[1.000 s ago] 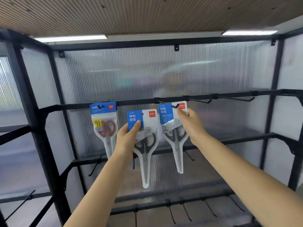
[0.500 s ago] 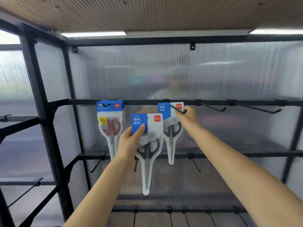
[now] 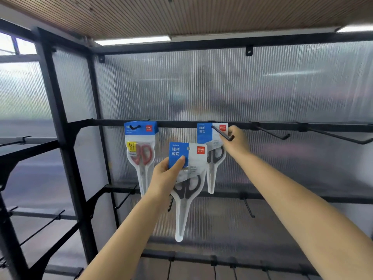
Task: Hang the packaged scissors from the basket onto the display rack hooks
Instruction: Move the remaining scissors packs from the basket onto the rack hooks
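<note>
Bright ceiling strip lights, soft glare on ribbed panels, wide-angle bending at edges.

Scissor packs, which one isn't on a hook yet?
The front pack in the left hand; the other two hang on rail hooks.

Two bare forearms in view, no sleeves visible up to the frame edge. No watch, bands, rings or gloves on either. Left hand: thumb nail short and plain, no polish. Right hand: seen from the back, fingers mostly hidden, nails can't be made out.
</note>
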{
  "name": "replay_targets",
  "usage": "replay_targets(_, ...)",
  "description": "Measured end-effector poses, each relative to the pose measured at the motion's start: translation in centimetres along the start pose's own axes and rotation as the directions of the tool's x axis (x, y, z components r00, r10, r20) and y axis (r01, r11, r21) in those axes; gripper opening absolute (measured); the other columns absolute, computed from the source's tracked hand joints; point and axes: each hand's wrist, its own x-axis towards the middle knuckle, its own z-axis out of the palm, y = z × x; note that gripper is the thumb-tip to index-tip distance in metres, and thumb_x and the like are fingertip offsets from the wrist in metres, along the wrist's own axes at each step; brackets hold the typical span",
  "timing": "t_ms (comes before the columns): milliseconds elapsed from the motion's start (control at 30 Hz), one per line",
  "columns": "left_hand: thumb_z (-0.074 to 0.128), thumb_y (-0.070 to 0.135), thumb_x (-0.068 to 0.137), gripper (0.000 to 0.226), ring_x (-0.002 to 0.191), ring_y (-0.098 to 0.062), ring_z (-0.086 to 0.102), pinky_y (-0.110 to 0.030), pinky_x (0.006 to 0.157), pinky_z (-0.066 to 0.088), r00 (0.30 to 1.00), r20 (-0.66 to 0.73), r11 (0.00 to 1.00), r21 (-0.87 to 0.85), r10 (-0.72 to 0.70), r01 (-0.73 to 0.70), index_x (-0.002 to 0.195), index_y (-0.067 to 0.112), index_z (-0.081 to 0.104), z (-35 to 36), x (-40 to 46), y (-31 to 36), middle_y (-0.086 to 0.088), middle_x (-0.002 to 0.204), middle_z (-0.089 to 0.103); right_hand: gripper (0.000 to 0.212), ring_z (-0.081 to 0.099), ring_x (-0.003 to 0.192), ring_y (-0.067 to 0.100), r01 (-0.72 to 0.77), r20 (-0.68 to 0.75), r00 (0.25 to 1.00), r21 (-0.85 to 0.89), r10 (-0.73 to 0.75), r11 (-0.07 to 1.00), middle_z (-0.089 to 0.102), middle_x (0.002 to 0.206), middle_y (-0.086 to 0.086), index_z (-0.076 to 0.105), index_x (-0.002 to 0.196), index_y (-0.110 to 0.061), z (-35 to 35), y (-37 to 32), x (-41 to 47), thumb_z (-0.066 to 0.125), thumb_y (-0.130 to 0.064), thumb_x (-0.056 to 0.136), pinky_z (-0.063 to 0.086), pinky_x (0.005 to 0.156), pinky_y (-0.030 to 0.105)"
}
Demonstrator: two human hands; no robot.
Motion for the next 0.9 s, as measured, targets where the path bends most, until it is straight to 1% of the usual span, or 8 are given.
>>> replay_targets(133,0.055,0.023,0.093,0.013,0.093,-0.028,0.069,-0.045,0.088,0.053,1.0,0.03,1.0,0.021,-0.005,0.005,0.097,0.019,0.067,0.3,-0.4,-0.5,-0.008,0.097,0.073,0.027,0.053,0.102,0.015,0.046,-0.068,0.997,0.086,-0.04,0.995,0.057,0.116,0.007,0.054,0.116,-0.005,-2.2,-0.3,-2.1,0.053,-0.021,0.094,0.039,0.081,0.023)
replay_targets(233,0.056,0.024,0.093,0.016,0.092,-0.03,0.069,-0.046,0.087,0.054,0.997,0.074,0.999,0.032,-0.018,0.016,0.099,0.016,0.068,0.7,-1.2,-1.4,-0.011,0.097,0.073,0.017,0.056,0.095,0.007,0.091,0.153,0.982,0.151,-0.114,0.984,0.06,0.1,-0.01,0.058,0.105,-0.019,-5.2,-0.1,-6.2,0.053,-0.03,0.093,0.043,0.08,0.02)
replay_targets(300,0.056,0.023,0.093,0.016,0.092,-0.031,0.069,-0.044,0.087,0.054,0.995,0.1,0.999,0.028,-0.023,0.02,0.099,0.015,0.068,1.1,-1.6,-1.9,-0.011,0.098,0.073,0.018,0.058,0.097,0.004,0.107,0.288,0.947,0.137,-0.143,0.985,0.06,0.102,-0.013,0.057,0.104,-0.026,-6.7,-0.2,-8.4,0.053,-0.037,0.091,0.046,0.085,0.022)
replay_targets(433,0.055,0.023,0.093,0.015,0.088,-0.027,0.069,-0.038,0.081,0.057,0.989,0.15,0.999,0.043,-0.014,0.007,0.097,0.016,0.068,2.4,-2.2,-2.3,-0.007,0.092,0.074,0.019,0.056,0.091,-0.003,0.138,0.37,0.918,0.042,-0.143,0.99,0.056,0.1,-0.019,0.055,0.107,-0.029,-7.9,-0.8,-9.6,0.056,-0.035,0.09,0.043,0.074,0.01)
replay_targets(533,0.055,0.023,0.093,0.014,0.084,-0.023,0.07,-0.035,0.078,0.057,0.982,0.188,0.999,0.043,0.011,-0.02,0.095,0.018,0.069,3.1,-2.6,-2.1,-0.004,0.089,0.074,0.013,0.061,0.092,0.003,0.143,0.382,0.911,0.055,-0.153,0.988,0.062,0.097,-0.015,0.058,0.102,-0.026,-8.1,-1.2,-9.6,0.058,-0.03,0.089,0.049,0.078,0.018)
replay_targets(633,0.055,0.022,0.093,0.014,0.079,-0.018,0.07,-0.03,0.072,0.057,0.974,0.224,0.999,0.031,0.034,-0.041,0.092,0.02,0.069,3.7,-2.9,-1.9,0.001,0.083,0.074,0.001,0.064,0.083,0.003,0.136,0.418,0.894,0.095,-0.163,0.986,0.066,0.09,-0.009,0.059,0.09,-0.021,-8.3,-1.5,-9.8,0.058,-0.021,0.09,0.055,0.07,0.02)
replay_targets(767,0.059,0.024,0.088,0.014,0.084,-0.02,0.07,-0.032,0.075,0.057,0.962,0.271,0.999,-0.01,0.037,-0.036,0.097,0.019,0.068,3.8,-3.3,-1.8,-0.001,0.089,0.074,0.009,0.065,0.073,0.002,0.168,0.415,0.886,0.13,-0.207,0.977,0.066,0.083,-0.005,0.059,0.083,-0.02,-8.9,-2.3,-9.9,0.057,-0.016,0.09,0.057,0.066,0.023)
replay_targets(900,0.07,0.026,0.071,0.038,0.093,-0.025,0.069,-0.038,0.083,0.056,0.941,0.338,0.997,-0.08,0.039,-0.012,0.106,0.014,0.065,3.5,-3.6,-1.9,-0.006,0.099,0.073,0.014,0.063,0.076,0.007,0.299,0.395,0.87,0.054,-0.296,0.953,0.066,0.081,-0.007,0.059,0.079,-0.029,-9.6,-3.7,-10.2,0.058,-0.021,0.09,0.054,0.072,0.029)
